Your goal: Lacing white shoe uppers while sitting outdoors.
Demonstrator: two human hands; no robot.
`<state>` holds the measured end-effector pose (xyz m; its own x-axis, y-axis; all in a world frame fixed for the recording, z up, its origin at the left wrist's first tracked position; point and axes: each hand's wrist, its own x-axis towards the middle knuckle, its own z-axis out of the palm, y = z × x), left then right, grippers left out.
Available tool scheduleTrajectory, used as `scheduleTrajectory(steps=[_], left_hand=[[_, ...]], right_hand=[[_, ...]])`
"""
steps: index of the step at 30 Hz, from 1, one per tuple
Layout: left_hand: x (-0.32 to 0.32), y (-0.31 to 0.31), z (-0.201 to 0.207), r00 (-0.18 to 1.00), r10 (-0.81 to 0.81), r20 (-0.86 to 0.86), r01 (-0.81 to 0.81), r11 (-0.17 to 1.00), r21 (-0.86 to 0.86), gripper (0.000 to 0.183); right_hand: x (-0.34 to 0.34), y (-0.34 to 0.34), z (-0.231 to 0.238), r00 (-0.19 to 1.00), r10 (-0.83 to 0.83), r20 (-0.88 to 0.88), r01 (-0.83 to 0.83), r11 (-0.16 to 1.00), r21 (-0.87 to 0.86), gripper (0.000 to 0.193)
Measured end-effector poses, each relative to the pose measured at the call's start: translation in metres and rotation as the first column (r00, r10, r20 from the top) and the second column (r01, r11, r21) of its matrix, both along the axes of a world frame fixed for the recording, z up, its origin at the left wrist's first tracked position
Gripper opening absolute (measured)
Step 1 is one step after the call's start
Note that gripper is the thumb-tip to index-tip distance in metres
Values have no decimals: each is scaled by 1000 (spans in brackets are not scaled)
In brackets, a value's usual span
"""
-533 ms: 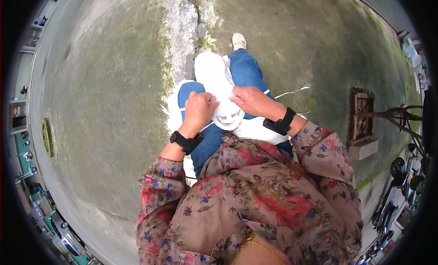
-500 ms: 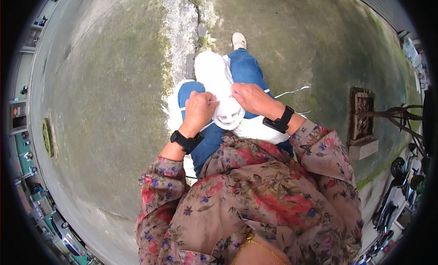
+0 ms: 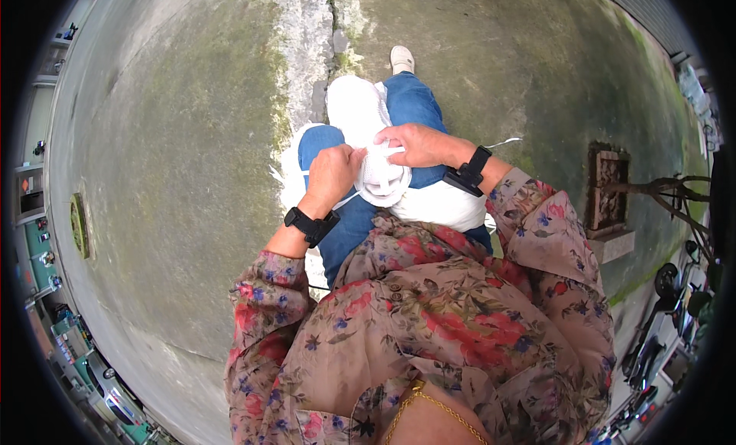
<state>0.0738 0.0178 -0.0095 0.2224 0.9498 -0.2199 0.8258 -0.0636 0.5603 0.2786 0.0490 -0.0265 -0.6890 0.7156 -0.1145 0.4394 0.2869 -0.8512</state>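
A white lace-up shoe (image 3: 356,100) lies across my lap, its toe pointing away from me and its heel opening toward my body. My left hand (image 3: 331,171) is closed at the shoe's left side, thumb and fingers pinched on a lace; the pinched part is mostly hidden. At the right side of the lacing, my right hand (image 3: 420,144) pinches a white shoelace (image 3: 394,151), a short piece of which shows beside its fingers. White soft material, perhaps a bag (image 3: 441,209), lies over my right thigh under the shoe.
More white material (image 3: 291,188) hangs by my left knee. My right foot wears a pale shoe (image 3: 402,59) on the concrete ground. A planter with a bare trunk (image 3: 610,188) stands at the right, near parked motorbikes (image 3: 655,334). A car (image 3: 115,395) shows at the far left rim.
My right hand has moved slightly up and left over the lacing, and a lace piece now shows at its fingers. The shoe and my left hand sit slightly higher in view.
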Motion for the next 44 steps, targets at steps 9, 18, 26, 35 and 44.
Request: scheduleTrajectory(steps=[9, 18, 26, 35, 44], left_hand=[[-3, 21, 16, 975, -214, -62, 204, 969, -141, 21], [-34, -7, 26, 860, -371, -351, 464, 853, 236, 14], [-40, 1, 7, 989, -96, 116, 116, 977, -181, 16], [-18, 7, 2, 978, -94, 188, 109, 991, -75, 14], [11, -18, 2, 932, -346, -108, 362, 892, 269, 14]], right_hand=[[-10, -4, 7, 970, -86, 226, 17, 957, 289, 28], [-6, -6, 15, 938, -296, 180, 159, 830, 535, 15], [18, -21, 20, 937, 30, 348, -89, 984, 156, 21], [-6, -13, 7, 989, -131, 74, 99, 934, 342, 21], [-6, 30, 5, 976, -215, 39, 217, 929, -301, 27]])
